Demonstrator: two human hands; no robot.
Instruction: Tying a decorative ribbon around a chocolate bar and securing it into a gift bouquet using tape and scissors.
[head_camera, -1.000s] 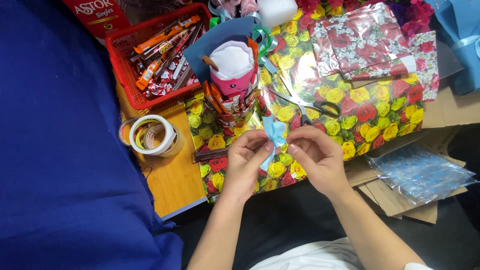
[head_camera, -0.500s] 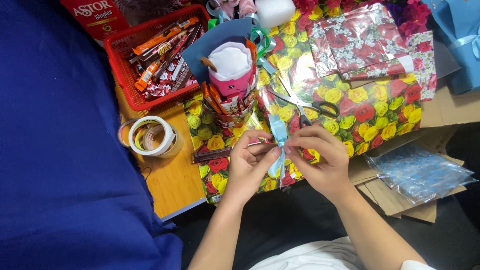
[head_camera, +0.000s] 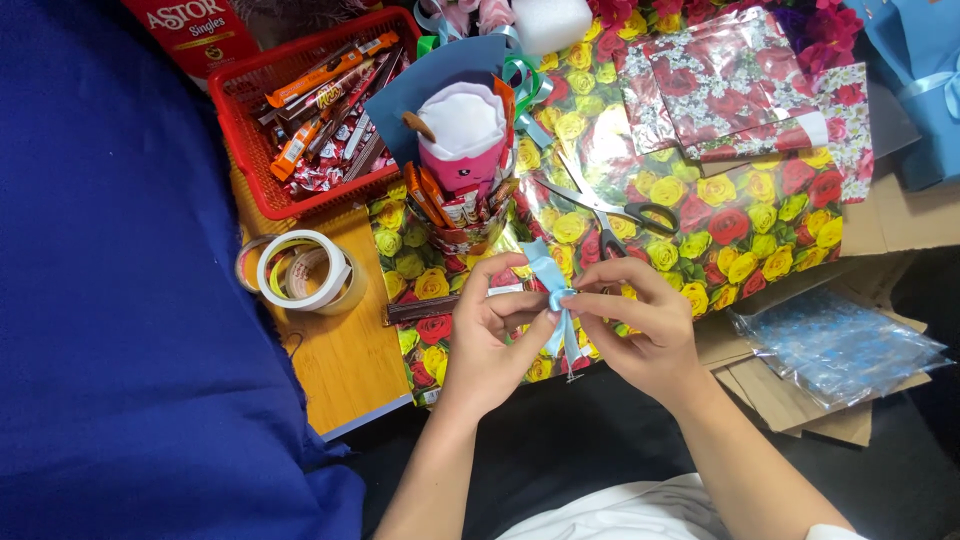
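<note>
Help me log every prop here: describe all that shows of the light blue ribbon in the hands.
The light blue ribbon is a narrow, satiny-looking strip, pinched at its middle between the left hand and the right hand. One end angles up and to the left, another hangs down between the palms. It is held just above the rose-print wrapping paper, in front of the scissors.

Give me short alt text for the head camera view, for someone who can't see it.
Two hands, left hand and right hand, pinch a light blue ribbon over rose-patterned wrapping paper. Scissors, tape rolls and a red basket of wrapped snacks lie nearby.
</note>
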